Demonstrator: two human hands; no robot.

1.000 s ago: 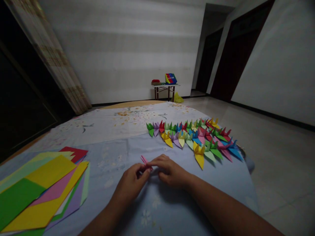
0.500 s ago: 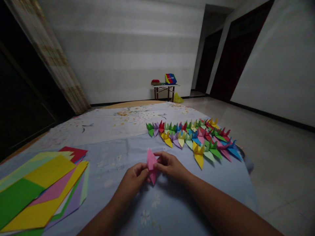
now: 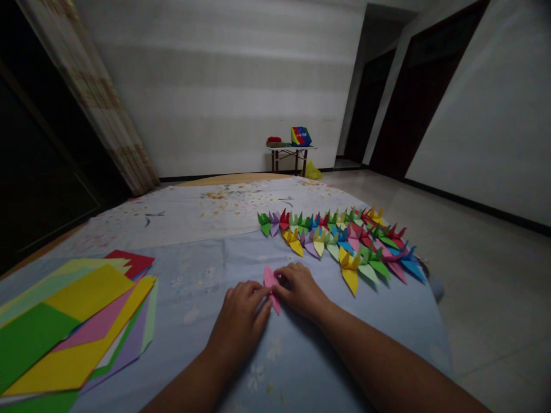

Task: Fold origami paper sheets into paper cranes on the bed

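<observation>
A small folded pink paper [image 3: 271, 285] lies flat on the light blue floral cloth [image 3: 202, 269], between my two hands. My left hand [image 3: 241, 320] rests palm down, its fingers pressed on the paper's left edge. My right hand [image 3: 300, 290] pinches the paper's right side with thumb and fingertips. To the right and beyond lie several finished paper cranes [image 3: 344, 238] in rows, in many colours.
A fanned stack of coloured paper sheets [image 3: 69, 321] lies at the left on the cloth. The cloth's right edge drops to a tiled floor [image 3: 486, 275]. A small table [image 3: 289, 154] with a colourful box stands at the far wall. A curtain hangs at the left.
The pink paper was held upright off the cloth half a second ago; now it lies flat and both hands press it down.
</observation>
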